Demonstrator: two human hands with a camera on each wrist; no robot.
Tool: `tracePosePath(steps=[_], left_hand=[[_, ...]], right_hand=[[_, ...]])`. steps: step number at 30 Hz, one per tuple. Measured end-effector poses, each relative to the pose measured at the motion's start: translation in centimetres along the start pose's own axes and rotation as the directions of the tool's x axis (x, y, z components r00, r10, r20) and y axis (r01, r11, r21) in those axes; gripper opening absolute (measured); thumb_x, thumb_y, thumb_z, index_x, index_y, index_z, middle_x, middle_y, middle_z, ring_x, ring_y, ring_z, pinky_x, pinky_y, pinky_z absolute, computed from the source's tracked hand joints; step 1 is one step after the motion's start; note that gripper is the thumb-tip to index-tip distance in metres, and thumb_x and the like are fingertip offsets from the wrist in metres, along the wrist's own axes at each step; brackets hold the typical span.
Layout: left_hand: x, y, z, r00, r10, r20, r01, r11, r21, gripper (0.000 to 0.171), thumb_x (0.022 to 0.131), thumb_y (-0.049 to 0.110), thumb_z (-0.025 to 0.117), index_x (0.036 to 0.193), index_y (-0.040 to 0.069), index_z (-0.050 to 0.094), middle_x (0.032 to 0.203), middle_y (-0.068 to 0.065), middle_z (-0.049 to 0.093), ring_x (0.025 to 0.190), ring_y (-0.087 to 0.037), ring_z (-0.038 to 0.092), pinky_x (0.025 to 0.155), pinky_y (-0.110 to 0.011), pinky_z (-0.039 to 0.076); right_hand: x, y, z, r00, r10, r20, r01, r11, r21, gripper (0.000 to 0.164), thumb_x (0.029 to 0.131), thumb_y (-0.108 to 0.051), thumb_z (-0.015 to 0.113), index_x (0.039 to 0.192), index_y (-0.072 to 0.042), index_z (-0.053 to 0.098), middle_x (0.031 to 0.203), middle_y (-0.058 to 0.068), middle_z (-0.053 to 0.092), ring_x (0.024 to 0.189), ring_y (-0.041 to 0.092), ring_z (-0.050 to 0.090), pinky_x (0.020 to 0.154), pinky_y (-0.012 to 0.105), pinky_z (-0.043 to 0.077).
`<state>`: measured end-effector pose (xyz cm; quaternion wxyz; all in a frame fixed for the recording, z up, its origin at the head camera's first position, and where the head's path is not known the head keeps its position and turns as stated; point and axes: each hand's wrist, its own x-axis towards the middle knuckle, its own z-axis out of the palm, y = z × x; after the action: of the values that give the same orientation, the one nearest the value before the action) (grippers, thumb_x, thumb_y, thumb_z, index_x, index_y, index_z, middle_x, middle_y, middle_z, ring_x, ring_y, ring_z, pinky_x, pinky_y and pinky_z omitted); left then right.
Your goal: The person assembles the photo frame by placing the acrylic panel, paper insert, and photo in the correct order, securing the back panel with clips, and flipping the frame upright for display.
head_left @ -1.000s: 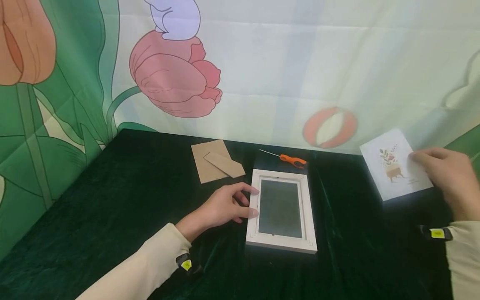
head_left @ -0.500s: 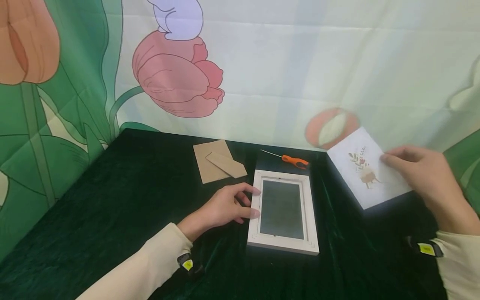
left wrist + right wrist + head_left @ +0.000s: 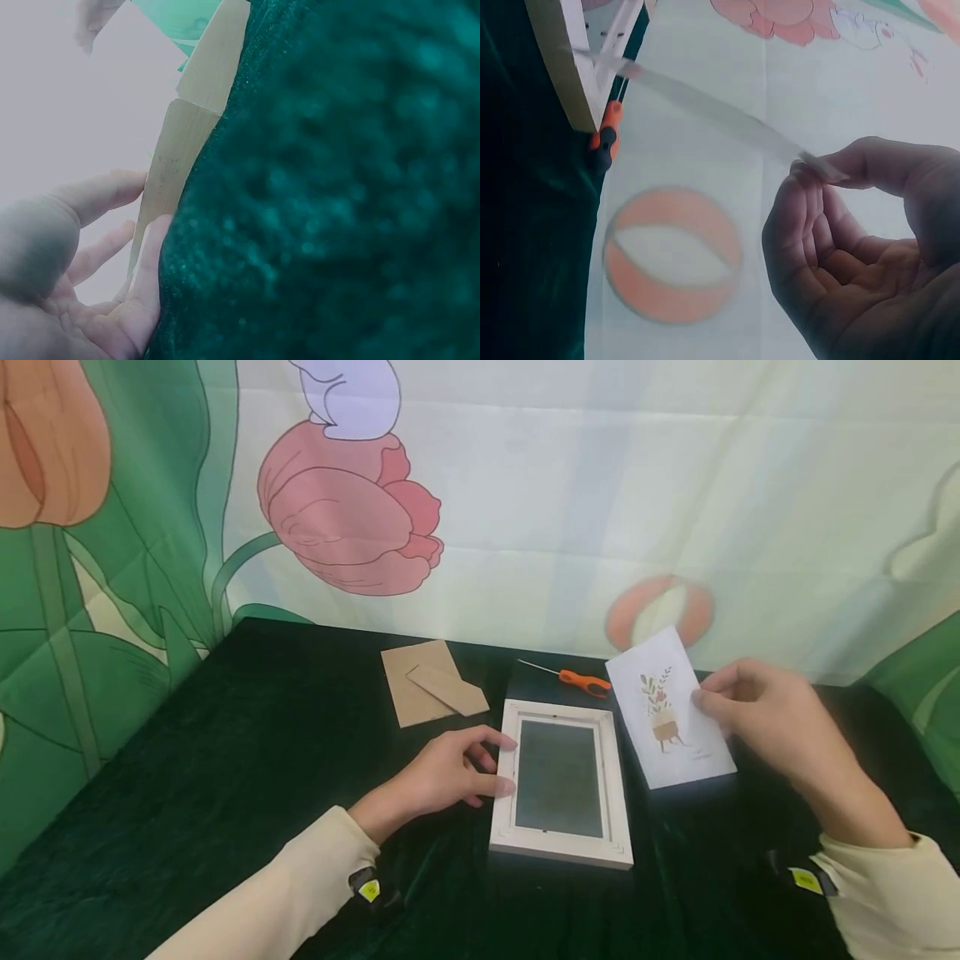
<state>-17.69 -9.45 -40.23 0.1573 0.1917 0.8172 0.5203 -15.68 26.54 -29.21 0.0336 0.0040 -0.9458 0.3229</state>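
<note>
A white picture frame lies on the dark green cloth in the head view, its inner opening showing a dark pane. My left hand grips the frame's left rim, thumb and index fingertip on top; in the left wrist view another finger lies against the pale wooden side. My right hand pinches the right edge of a white card printed with a potted plant. The card is tilted, just right of the frame. In the right wrist view the card shows nearly edge-on between thumb and fingertips.
A brown backing board lies left behind the frame, with a narrow brown stand piece on it. An orange-handled screwdriver lies behind the frame. A printed curtain hangs along the table's back edge.
My right hand has carried the card leftward from the far right to beside the frame. My left hand has stayed on the frame's rim.
</note>
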Motion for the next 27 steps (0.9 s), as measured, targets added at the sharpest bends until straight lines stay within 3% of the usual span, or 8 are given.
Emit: tracePosePath(steps=[7,13,27], left_hand=[[-0.1,0.1,0.0,1.000,0.001,-0.002,-0.001,1.000,0.001,0.052,0.092,0.016,0.086,0.139,0.010,0.064,0.104,-0.010,0.065,0.081,-0.024,0.072,0.073,-0.034,0.065],[-0.2,0.0,0.0,1.000,-0.008,-0.002,0.008,1.000,-0.006,0.052,0.092,0.016,0.086,0.139,0.010,0.064,0.104,-0.011,0.064,0.080,-0.024,0.072,0.073,-0.034,0.065],[-0.1,0.1,0.0,1.000,-0.003,0.003,0.003,1.000,-0.004,0.052,0.093,0.015,0.085,0.139,0.010,0.064,0.104,-0.010,0.065,0.081,-0.024,0.072,0.073,-0.034,0.065]], right_hand=[[-0.5,-1.0,0.9,0.998,-0.053,0.021,0.053,0.999,0.003,0.039,0.104,-0.029,0.069,0.126,0.004,0.063,0.126,0.029,0.066,0.096,0.036,0.068,0.072,0.036,0.057],[-0.7,-1.5,1.5,0.997,-0.041,0.071,0.039,0.999,0.027,0.042,0.102,-0.030,0.072,0.128,0.000,0.060,0.119,0.023,0.071,0.089,0.028,0.072,0.071,0.034,0.059],[-1.4,-2.4,3.0,0.991,-0.125,0.036,0.126,0.992,-0.015,0.026,0.100,-0.021,0.072,0.119,-0.003,0.066,0.113,0.018,0.071,0.090,0.031,0.068,0.066,0.034,0.058]])
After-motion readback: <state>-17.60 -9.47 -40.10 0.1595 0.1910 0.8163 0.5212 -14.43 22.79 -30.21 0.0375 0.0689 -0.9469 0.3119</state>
